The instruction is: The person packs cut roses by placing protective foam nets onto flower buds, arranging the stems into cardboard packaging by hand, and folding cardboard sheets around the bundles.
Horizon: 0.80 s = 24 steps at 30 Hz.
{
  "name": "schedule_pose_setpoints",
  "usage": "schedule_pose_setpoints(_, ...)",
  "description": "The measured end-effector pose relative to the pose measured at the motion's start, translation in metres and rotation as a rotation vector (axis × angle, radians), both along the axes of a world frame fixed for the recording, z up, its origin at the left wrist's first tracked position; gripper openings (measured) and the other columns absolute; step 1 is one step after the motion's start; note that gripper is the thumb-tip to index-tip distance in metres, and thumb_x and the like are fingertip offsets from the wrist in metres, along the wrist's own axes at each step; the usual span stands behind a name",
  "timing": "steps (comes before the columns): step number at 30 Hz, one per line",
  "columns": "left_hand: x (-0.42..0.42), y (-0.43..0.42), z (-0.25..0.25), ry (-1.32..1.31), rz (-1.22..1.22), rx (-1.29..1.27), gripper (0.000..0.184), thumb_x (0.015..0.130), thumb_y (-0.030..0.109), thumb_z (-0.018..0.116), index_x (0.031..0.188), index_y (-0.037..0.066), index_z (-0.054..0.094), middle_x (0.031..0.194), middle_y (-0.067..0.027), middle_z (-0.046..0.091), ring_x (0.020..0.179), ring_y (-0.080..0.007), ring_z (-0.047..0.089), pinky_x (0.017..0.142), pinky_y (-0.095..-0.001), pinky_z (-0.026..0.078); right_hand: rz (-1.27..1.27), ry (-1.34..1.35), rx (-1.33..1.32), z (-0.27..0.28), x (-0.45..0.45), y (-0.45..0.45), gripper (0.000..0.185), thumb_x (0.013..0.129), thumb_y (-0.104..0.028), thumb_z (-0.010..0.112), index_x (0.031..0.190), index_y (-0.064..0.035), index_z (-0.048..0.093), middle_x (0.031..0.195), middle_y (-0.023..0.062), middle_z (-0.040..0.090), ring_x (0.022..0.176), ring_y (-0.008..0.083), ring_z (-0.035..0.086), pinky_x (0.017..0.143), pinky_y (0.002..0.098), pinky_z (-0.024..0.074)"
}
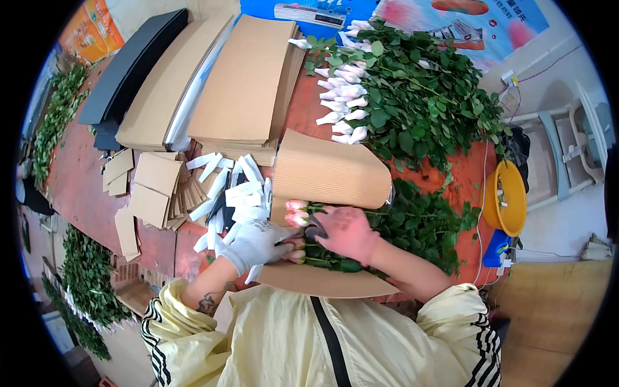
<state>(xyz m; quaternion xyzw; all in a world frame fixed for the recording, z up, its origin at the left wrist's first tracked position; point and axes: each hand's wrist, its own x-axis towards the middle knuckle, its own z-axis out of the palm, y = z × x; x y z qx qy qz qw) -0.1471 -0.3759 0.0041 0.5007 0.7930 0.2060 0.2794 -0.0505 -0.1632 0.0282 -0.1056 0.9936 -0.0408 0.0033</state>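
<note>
A bunch of pink roses (pixel 296 218) lies on a cardboard sheet in front of me, heads to the left and leafy stems (pixel 419 226) to the right. My left hand (pixel 256 244), in a white-grey glove, is closed at the rose heads, its fingertips partly hidden among them. Wearing a pink glove with dark fingertips, my right hand (pixel 345 233) curls over the stems just behind the heads. Behind the bunch rises a curved flap of corrugated cardboard (pixel 332 169); another cardboard edge (pixel 322 281) curves up near my body.
Many roses in white sleeves (pixel 345 97) are piled at the back right. Cardboard stacks (pixel 242 77) and dark sheets (pixel 135 64) stand at the back left. White strips (pixel 245 193) and small cardboard pieces (pixel 155 180) lie left of my hands. A yellow bowl (pixel 506 198) sits at the right edge.
</note>
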Motion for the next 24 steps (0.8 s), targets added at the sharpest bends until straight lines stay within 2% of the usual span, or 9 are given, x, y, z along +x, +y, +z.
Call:
schedule_pose_setpoints(4, -0.017, -0.025, 0.004, -0.023, 0.270, 0.339, 0.031, 0.085, 0.025, 0.057, 0.110, 0.009, 0.063, 0.084, -0.0121, 0.067, 0.077, -0.0258, 0.066, 0.071, -0.0342, 0.051, -0.277, 0.449, -0.187, 0.088, -0.004, 0.046, 0.042, 0.077, -0.037, 0.064, 0.111, -0.0123, 0.058, 0.095, 0.0082, 0.061, 0.086, 0.0252, 0.060, 0.075, 0.0363, 0.0487)
schedule_pose_setpoints(8, -0.030, -0.023, 0.037, -0.263, 0.503, 0.526, 0.032, 0.083, 0.015, 0.060, 0.113, 0.003, 0.061, 0.085, -0.0082, 0.066, 0.078, -0.0150, 0.063, 0.071, -0.0273, 0.049, -0.639, 0.107, -0.136, 0.051, -0.038, 0.128, 0.052, 0.080, -0.035, 0.065, 0.118, -0.0009, 0.054, 0.101, 0.0144, 0.064, 0.093, 0.0258, 0.060, 0.085, 0.0358, 0.0459)
schedule_pose_setpoints(10, -0.036, -0.013, 0.045, -0.333, 0.694, 0.687, 0.035, 0.084, 0.008, 0.058, 0.118, -0.003, 0.057, 0.099, -0.0083, 0.064, 0.085, -0.0122, 0.057, 0.074, -0.0229, 0.046, -0.561, -0.268, -0.950, 0.044, -0.052, 0.136, 0.054, 0.079, -0.028, 0.069, 0.122, 0.0011, 0.052, 0.101, 0.0090, 0.063, 0.086, 0.0157, 0.059, 0.083, 0.0285, 0.0453)
schedule_pose_setpoints(12, -0.042, -0.012, 0.047, -0.417, 0.681, 0.676, 0.051, 0.082, 0.004, 0.059, 0.130, -0.003, 0.045, 0.118, -0.0123, 0.056, 0.095, -0.0145, 0.056, 0.076, -0.0219, 0.046, -0.632, 0.124, -1.019, 0.021, -0.057, 0.143, 0.057, 0.076, -0.010, 0.072, 0.127, 0.0001, 0.049, 0.106, 0.0059, 0.061, 0.086, 0.0118, 0.056, 0.080, 0.0242, 0.0444)
schedule_pose_setpoints(17, -0.034, -0.013, 0.054, -0.073, 0.573, 0.778, 0.100, 0.070, 0.037, 0.075, 0.144, 0.001, 0.018, 0.147, -0.0186, 0.023, 0.130, -0.0294, 0.032, 0.102, -0.0390, 0.034, -0.366, 0.291, -1.593, 0.108, -0.031, 0.096, 0.050, 0.079, 0.000, 0.066, 0.125, 0.0004, 0.048, 0.111, 0.0072, 0.060, 0.099, 0.0129, 0.057, 0.086, 0.0286, 0.0467)
schedule_pose_setpoints(18, -0.032, -0.018, 0.060, 0.240, 0.469, 0.719, 0.106, 0.068, 0.044, 0.075, 0.145, 0.001, 0.016, 0.148, -0.0196, 0.021, 0.135, -0.0320, 0.025, 0.107, -0.0422, 0.028, -0.537, 0.025, -1.153, 0.130, 0.001, 0.106, 0.049, 0.076, -0.002, 0.068, 0.122, 0.0001, 0.050, 0.113, 0.0078, 0.060, 0.101, 0.0143, 0.057, 0.087, 0.0309, 0.0467)
schedule_pose_setpoints(21, -0.011, -0.036, 0.088, 0.276, 0.229, 0.597, 0.080, 0.070, 0.045, 0.072, 0.133, 0.006, 0.042, 0.143, -0.0198, 0.033, 0.134, -0.0405, 0.026, 0.109, -0.0468, 0.023, -0.102, -0.314, -1.060, 0.156, 0.045, 0.106, 0.056, 0.075, -0.024, 0.074, 0.118, 0.0035, 0.053, 0.118, 0.0150, 0.057, 0.108, 0.0252, 0.057, 0.092, 0.0371, 0.0439)
schedule_pose_setpoints(22, -0.007, -0.042, 0.087, 0.319, 0.015, 0.429, 0.071, 0.071, 0.045, 0.071, 0.127, 0.008, 0.049, 0.140, -0.0176, 0.038, 0.133, -0.0396, 0.027, 0.109, -0.0465, 0.025, 0.666, -0.539, -0.710, 0.164, 0.013, 0.119, 0.062, 0.078, -0.036, 0.071, 0.120, 0.0045, 0.053, 0.118, 0.0153, 0.057, 0.108, 0.0249, 0.056, 0.092, 0.0365, 0.0431)
schedule_pose_setpoints(24, 0.002, -0.049, 0.070, 0.099, -0.083, 0.452, 0.061, 0.073, 0.043, 0.070, 0.121, 0.009, 0.054, 0.134, -0.0151, 0.045, 0.131, -0.0377, 0.032, 0.108, -0.0451, 0.027, 0.614, -1.110, -0.960, 0.158, 0.009, 0.114, 0.059, 0.082, -0.038, 0.067, 0.118, 0.0059, 0.054, 0.122, 0.0131, 0.055, 0.111, 0.0222, 0.054, 0.094, 0.0337, 0.0428)
